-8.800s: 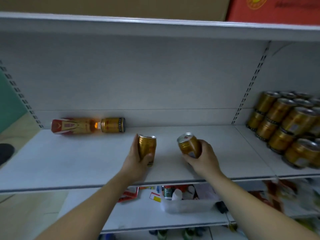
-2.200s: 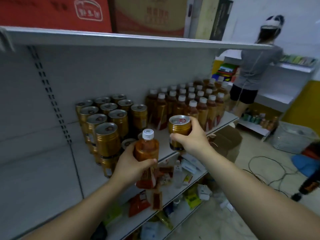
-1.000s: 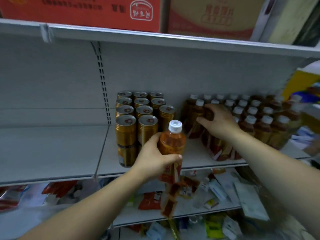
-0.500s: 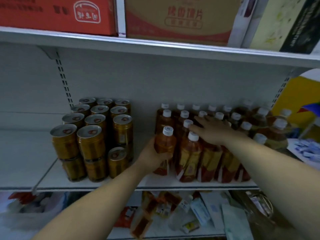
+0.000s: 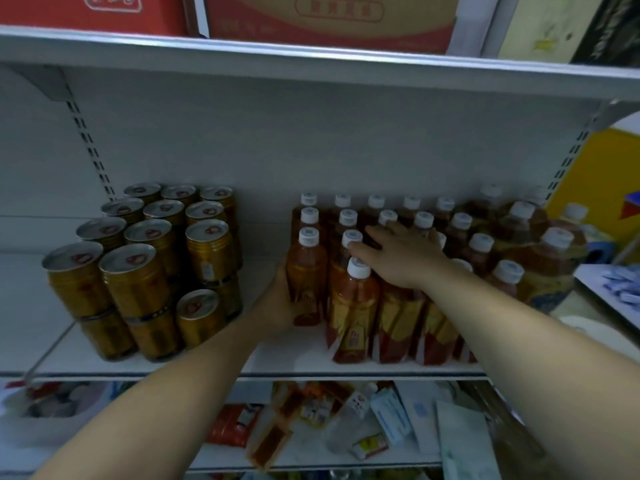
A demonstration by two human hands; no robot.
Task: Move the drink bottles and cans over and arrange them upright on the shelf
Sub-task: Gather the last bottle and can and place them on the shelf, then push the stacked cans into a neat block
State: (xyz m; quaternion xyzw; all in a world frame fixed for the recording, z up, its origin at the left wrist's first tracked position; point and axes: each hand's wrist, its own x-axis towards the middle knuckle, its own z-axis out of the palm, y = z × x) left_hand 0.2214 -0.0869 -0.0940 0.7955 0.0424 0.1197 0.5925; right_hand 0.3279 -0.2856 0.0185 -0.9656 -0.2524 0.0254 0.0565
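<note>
On shelf (image 5: 298, 351), 9 o'clock edge of bottle block (image 5: 398, 323): left hand (image 5: 277, 303) wraps one bottle (image 5: 306, 268); right hand (image 5: 398, 252) lies flat on caps (image 5: 424, 220) — seat base square before releasing.

The person's arms were bare. The left forearm (image 5: 180, 393) and the right forearm (image 5: 519, 327) showed uncovered skin from the wrists to the lower edge of the view, smooth and slender, widening toward the camera. The left hand (image 5: 278, 303) and the right hand (image 5: 398, 252) were bare too. Dim light blurred the fingernails and any fine marks on the skin.
</note>
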